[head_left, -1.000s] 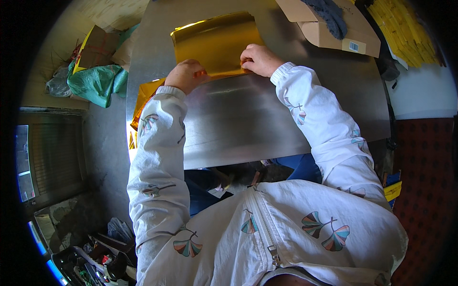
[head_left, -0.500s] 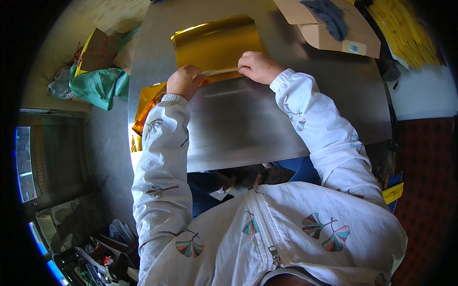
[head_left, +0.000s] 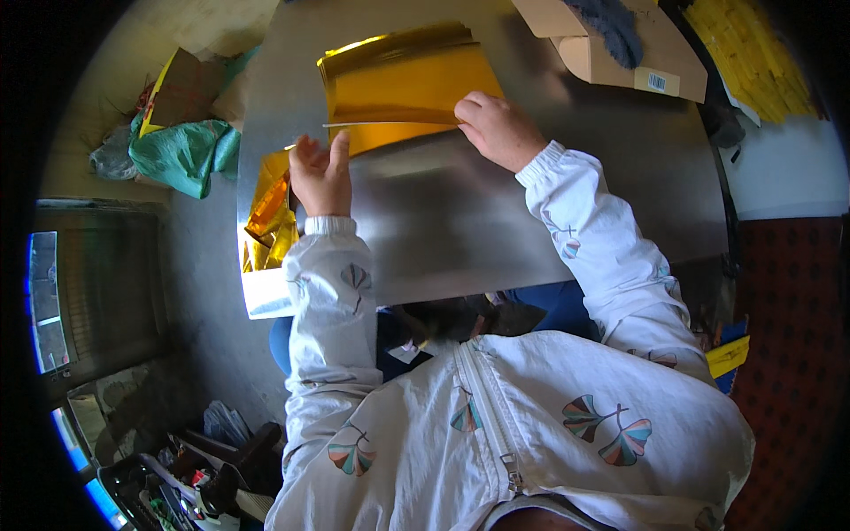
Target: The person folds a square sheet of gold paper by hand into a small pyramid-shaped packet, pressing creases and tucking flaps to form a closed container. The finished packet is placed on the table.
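Note:
Shiny gold foil sheets [head_left: 407, 84] lie in a stack toward the far side of the metal table, the top one with its near edge slightly raised. My right hand [head_left: 501, 129] pinches the gold sheet at its near right corner. Off the stack's near left corner is my left hand [head_left: 320, 174], thumb and fingers apart, with nothing in it. Beside that hand, at the table's left edge, several crumpled or folded gold foil pieces [head_left: 273, 212] lie in a pile.
The metal table [head_left: 425, 212] has a bare front edge near my lap. An open cardboard box [head_left: 620, 66] with a dark blue cloth [head_left: 611, 31] stands far right, near a stack of yellow pieces [head_left: 753, 62]. Left of the table are a green plastic bag [head_left: 181, 157] and a tool-filled container [head_left: 168, 496].
My left hand has let go of the sheet's near edge and drawn back toward me. My right hand has shifted slightly right, still at the sheet.

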Demonstrator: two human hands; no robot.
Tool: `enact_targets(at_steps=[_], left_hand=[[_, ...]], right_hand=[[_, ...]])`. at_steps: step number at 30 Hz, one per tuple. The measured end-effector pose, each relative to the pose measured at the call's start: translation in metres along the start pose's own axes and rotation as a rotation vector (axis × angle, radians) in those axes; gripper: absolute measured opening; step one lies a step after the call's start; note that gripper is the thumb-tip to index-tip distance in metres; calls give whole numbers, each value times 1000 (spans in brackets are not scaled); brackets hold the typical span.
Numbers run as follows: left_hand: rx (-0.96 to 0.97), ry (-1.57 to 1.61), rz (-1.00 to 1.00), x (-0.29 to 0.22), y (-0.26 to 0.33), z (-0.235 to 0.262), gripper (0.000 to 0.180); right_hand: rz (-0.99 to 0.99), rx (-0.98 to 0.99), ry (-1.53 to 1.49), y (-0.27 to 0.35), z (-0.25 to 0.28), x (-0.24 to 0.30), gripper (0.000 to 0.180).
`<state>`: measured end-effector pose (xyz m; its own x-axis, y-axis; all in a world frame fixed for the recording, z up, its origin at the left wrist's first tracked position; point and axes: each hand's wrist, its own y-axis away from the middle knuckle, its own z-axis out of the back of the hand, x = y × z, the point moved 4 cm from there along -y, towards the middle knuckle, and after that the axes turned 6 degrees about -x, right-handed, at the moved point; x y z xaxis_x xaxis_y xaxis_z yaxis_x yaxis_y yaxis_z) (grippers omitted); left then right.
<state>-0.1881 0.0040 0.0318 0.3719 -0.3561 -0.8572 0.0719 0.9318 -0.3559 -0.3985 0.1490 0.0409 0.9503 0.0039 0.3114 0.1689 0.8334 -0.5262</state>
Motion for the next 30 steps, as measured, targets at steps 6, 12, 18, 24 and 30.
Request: enact_targets(at_steps=[6, 12, 18, 24, 30], left_hand=[[502, 791, 651, -8, 99, -4, 79], [520, 686, 727, -1, 122, 8, 30], [419, 585, 701, -8, 123, 6, 30], [440, 609, 761, -9, 119, 6, 31], [415, 547, 770, -8, 120, 3, 24]], right_hand=[[72, 14, 103, 61, 10, 36, 9], [-174, 122, 44, 100, 7, 46, 18], [-161, 129, -80, 93, 8, 64, 45], [-168, 144, -168, 84, -2, 61, 31], [-154, 78, -200, 81, -4, 56, 26]])
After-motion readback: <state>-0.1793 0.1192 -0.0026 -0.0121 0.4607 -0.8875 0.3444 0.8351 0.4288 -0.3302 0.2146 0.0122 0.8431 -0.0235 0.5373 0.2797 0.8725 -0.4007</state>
